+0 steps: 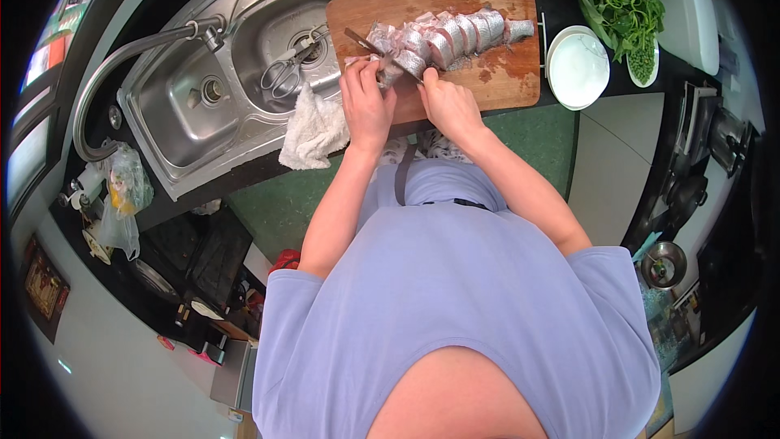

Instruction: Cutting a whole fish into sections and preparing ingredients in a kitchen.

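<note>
A silver-skinned fish [472, 33], cut crosswise into several thick pieces, lies across a wooden cutting board [512, 82], its tail piece to the right. My right hand [448, 97] grips a knife [361, 40], whose blade slants up and left among the pieces at the left end; the handle is mostly hidden by the fingers. With bent fingers my left hand [367, 94] holds a fish piece [390, 72] against the board, close beside the blade. Wet reddish stains mark the wood around the fish.
Left of the board is a double steel sink [189, 125] with scissors [283, 76] in the nearer basin. A white towel [314, 128] hangs over the counter edge. To the right stand white plates [579, 71], leafy greens [631, 12] and a dish of green peppercorns or similar small beads [643, 67].
</note>
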{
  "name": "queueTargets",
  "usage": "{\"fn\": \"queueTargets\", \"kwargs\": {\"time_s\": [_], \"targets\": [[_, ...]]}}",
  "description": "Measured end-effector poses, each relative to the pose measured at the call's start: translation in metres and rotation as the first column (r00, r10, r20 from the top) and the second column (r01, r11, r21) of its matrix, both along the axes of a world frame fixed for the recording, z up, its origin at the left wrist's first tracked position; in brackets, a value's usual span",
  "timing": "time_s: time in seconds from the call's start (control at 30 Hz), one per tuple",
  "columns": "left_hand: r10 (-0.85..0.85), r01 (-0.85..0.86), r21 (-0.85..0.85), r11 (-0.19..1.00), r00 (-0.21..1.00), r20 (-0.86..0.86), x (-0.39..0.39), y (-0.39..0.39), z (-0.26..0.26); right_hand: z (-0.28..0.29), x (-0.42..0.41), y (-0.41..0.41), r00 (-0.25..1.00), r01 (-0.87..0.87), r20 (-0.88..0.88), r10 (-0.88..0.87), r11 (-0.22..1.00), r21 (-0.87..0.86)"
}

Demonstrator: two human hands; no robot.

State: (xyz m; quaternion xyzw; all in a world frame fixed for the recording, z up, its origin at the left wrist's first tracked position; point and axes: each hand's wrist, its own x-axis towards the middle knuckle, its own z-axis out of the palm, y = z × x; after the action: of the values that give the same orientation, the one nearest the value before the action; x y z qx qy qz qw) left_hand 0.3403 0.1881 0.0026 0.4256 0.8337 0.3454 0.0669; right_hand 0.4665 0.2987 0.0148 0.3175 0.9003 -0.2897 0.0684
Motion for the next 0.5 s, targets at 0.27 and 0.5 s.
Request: {"fn": "queueTargets", "kwargs": {"time_s": [0.27,0.5], "targets": [[-0.060,0.063,-0.074,0.995,0.997,0.043,0.005,-0.017,-0.009,0.004,-0.001,-0.004,0.999,0.001,0.046,-0.004,0.998,0.061],[-0.138,0.140,-0.119,0.983,0.990,0.021,0.011,-0.028,-0.025,-0.006,-0.007,-0.004,0.997,-0.014,0.081,0.005,0.994,0.109]]}}
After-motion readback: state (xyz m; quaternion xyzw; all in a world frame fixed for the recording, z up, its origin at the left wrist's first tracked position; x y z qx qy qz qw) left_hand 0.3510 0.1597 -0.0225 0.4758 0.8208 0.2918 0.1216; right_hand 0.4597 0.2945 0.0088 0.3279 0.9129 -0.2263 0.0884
